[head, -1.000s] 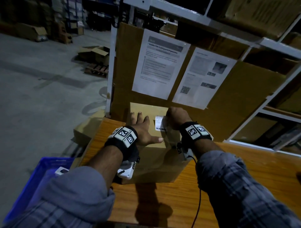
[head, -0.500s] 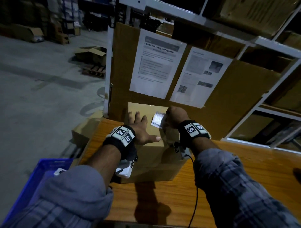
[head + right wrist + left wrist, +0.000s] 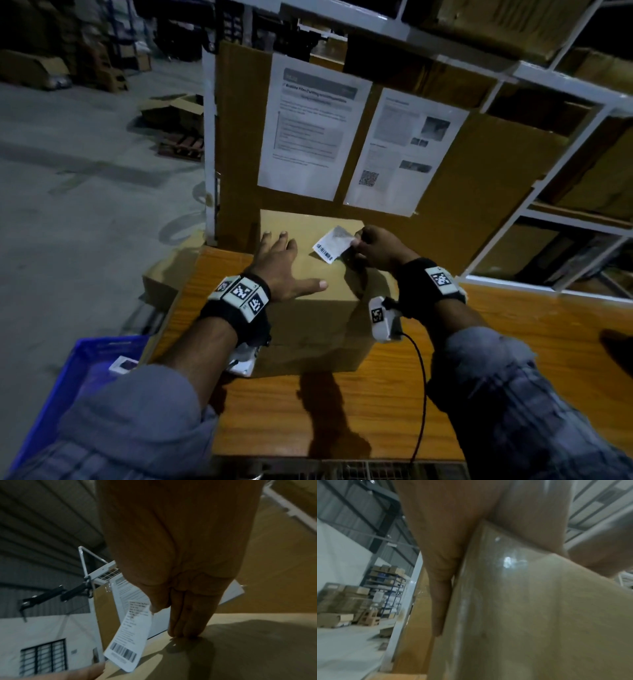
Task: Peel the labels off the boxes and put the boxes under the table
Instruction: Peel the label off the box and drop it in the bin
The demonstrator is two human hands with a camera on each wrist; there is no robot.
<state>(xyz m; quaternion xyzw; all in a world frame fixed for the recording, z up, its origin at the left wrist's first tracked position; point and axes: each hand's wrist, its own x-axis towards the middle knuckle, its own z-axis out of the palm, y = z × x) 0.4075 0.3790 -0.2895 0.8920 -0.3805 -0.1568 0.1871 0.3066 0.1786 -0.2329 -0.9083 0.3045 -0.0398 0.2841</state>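
Note:
A brown cardboard box point(image 3: 308, 329) stands on the wooden table point(image 3: 513, 342), close to its back left corner. My left hand point(image 3: 284, 270) lies flat on the box top with fingers spread; the left wrist view shows its palm point(image 3: 447, 547) against the taped box point(image 3: 530, 615). My right hand point(image 3: 373, 248) pinches one edge of a white barcode label point(image 3: 333, 244), which hangs lifted off the box top. In the right wrist view the label point(image 3: 132, 635) dangles from thumb and forefinger, and the other fingertips point(image 3: 185, 628) touch the box point(image 3: 248, 649).
A cardboard backboard with two printed sheets point(image 3: 308, 126) stands right behind the box, under white shelving point(image 3: 548, 78). A blue crate point(image 3: 68, 387) sits low at the left of the table. Another box point(image 3: 164, 274) lies beside the table's left end, and more boxes dot the concrete floor.
The label lay flat on the box top a second ago; my right hand has peeled it up and pulled it off to the right. The left hand stays pressed on the box.

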